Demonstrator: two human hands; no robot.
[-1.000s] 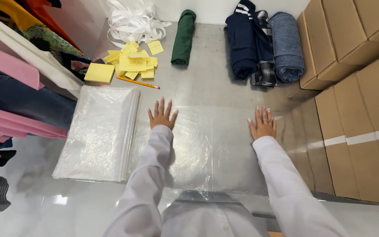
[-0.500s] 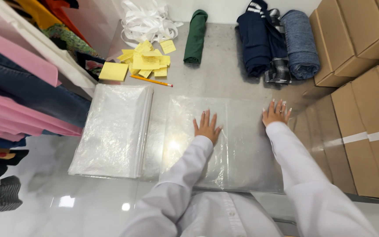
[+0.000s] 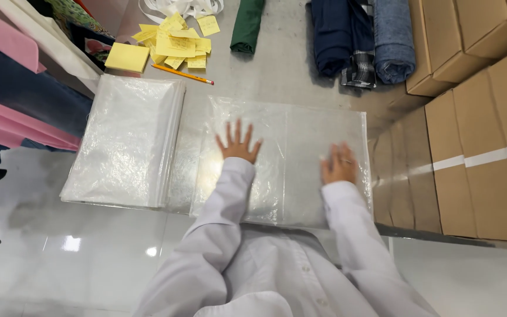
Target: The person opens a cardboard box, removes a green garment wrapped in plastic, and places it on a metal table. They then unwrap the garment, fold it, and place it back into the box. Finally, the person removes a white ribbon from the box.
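Clear plastic lies flat on a grey floor as a person in a white long-sleeved shirt presses both palms onto it. The transparent bag (image 3: 300,152), a wide rectangle with a faint vertical seam or fold down its middle, rests directly in front of the person, between a stack of similar clear bags (image 3: 124,141) on its left and a row of brown cardboard boxes (image 3: 476,147) on its right. The left hand (image 3: 239,144) sits on the bag's left half with its fingers fanned wide apart and laid flat, gripping nothing. The right hand (image 3: 340,164) rests on the right half nearer the lower edge, fingers held closer together and partly foreshortened, also flat rather than closed on the film.

By its look the bag is very light, thin and limp, with a glossy surface that likely slides easily on the smooth floor and clings or wrinkles under pressure. It appears to hold no shape of its own, so a pinch at a corner or along an open edge seems the surest place to lift it; flat palms serve only to smooth or pin it.

Beyond the bag lie yellow sticky notes (image 3: 174,44), a pencil (image 3: 182,74), a rolled green cloth (image 3: 247,26) and folded dark blue and grey garments (image 3: 359,35). Hanging clothes (image 3: 13,88) in pink and blue line the left side.
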